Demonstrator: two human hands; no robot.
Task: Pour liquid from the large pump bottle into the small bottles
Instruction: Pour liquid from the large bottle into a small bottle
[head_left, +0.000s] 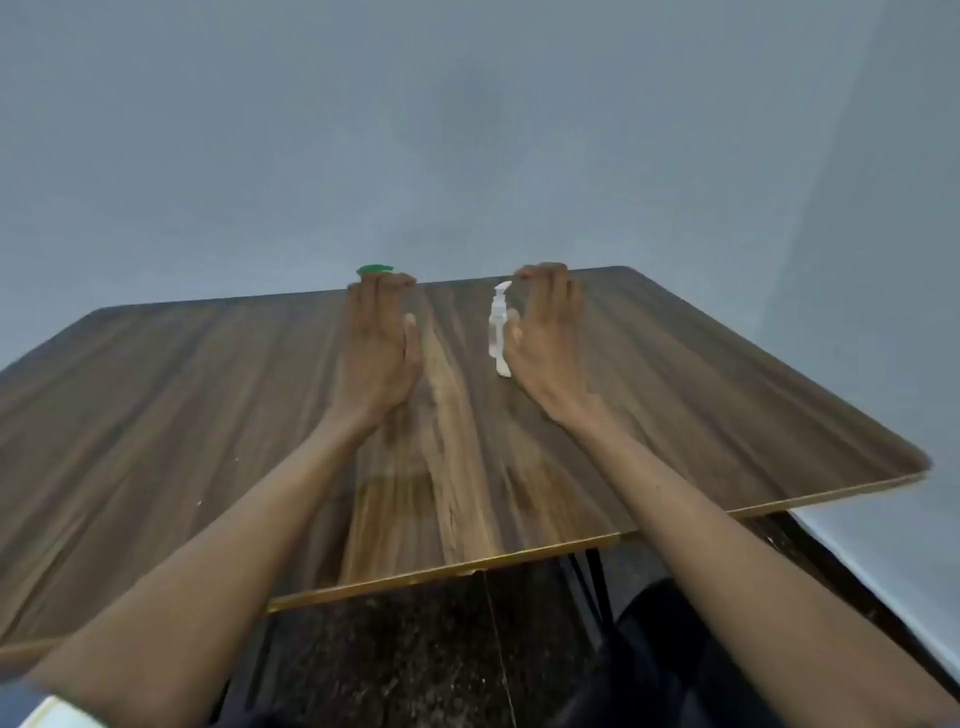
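A small clear bottle (497, 325) with a white pump top stands upright near the far side of the wooden table (208, 415). My right hand (545, 332) is stretched out flat just right of it, thumb close to its side, holding nothing. A white piece (503, 367) shows at the bottle's foot, half hidden by that thumb. My left hand (379, 343) lies stretched forward on the left, fingers together, empty. A green thing (375, 269) peeks out behind its fingertips at the table's far edge; most of it is hidden.
Grey walls close in behind the table and on the right. The table's near edge (441, 571) runs across below my forearms, with dark floor and black metal legs (592, 577) beneath. A pale surface (883, 545) lies at the lower right.
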